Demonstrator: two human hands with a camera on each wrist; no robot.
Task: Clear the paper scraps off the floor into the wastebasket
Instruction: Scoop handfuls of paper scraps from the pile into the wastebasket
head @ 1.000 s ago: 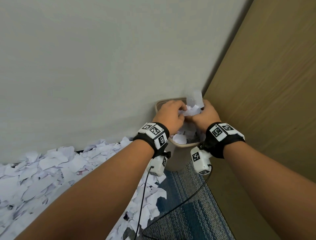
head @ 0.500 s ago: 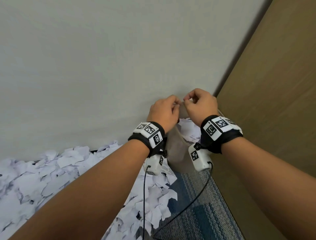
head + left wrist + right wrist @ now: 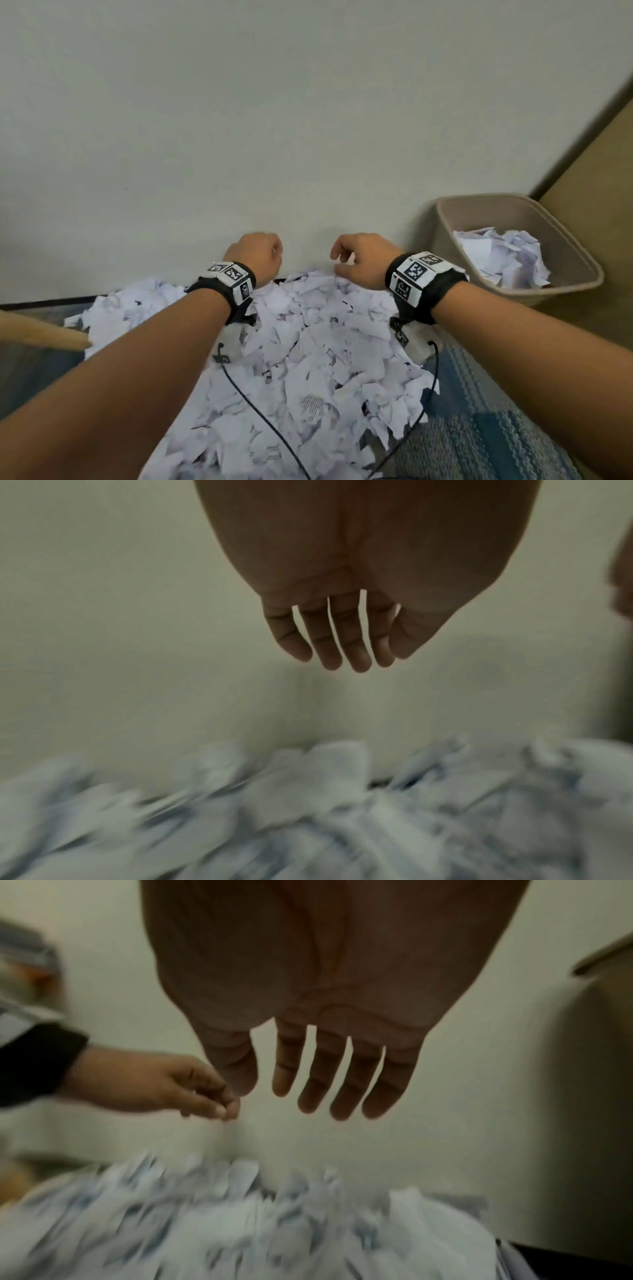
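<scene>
A big heap of torn white paper scraps (image 3: 308, 359) covers the floor against the wall. The beige wastebasket (image 3: 459, 219) stands at the right in the corner, with crumpled scraps (image 3: 503, 257) inside. My left hand (image 3: 257, 257) hovers above the far edge of the heap, empty, its fingers (image 3: 346, 642) hanging straight and relaxed. My right hand (image 3: 359, 260) hovers beside it, left of the basket, also empty with fingers (image 3: 342, 1085) loosely extended. Both wrist views show the blurred heap (image 3: 308, 818) (image 3: 257, 1226) below the fingertips.
A plain pale wall (image 3: 274, 120) runs behind the heap. A wooden panel (image 3: 599, 205) stands at the right behind the basket. Blue patterned carpet (image 3: 479, 428) lies at the lower right. A tan wooden piece (image 3: 41, 332) juts in at the left. Thin black cables (image 3: 267, 418) trail from both wristbands.
Both hands held a bunch of scraps over the wastebasket, let it go there, then swung left and down to hover empty over the floor heap.
</scene>
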